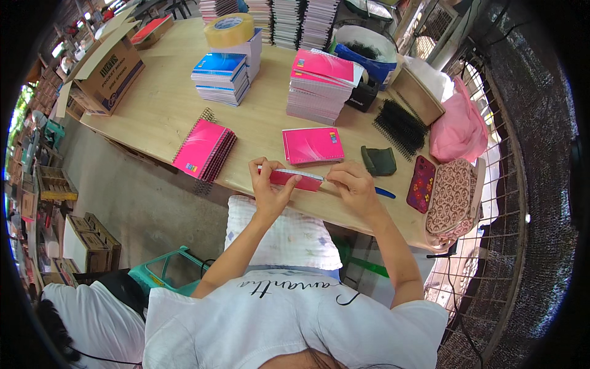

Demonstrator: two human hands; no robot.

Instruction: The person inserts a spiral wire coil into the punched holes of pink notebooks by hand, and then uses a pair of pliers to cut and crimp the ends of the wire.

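My left hand (pixel 269 186) grips the left end of a pink notebook (pixel 294 179) held on edge at the table's near side. At the notebook's right end, my right hand (pixel 353 185) pinches its top edge. Just beyond them a single pink notebook (pixel 312 145) lies flat. A blue pen (pixel 385 193) pokes out from under my right hand. Black spiral binding coils (pixel 399 126) lie to the right.
On the wooden table (pixel 160 104) are a bound pink stack (pixel 204 149), a blue stack (pixel 221 77), a tall pink stack (pixel 319 86), a tape roll (pixel 228 29), a cardboard box (pixel 104 67), a dark pouch (pixel 378 161), a phone (pixel 421 183) and a patterned bag (pixel 453 194).
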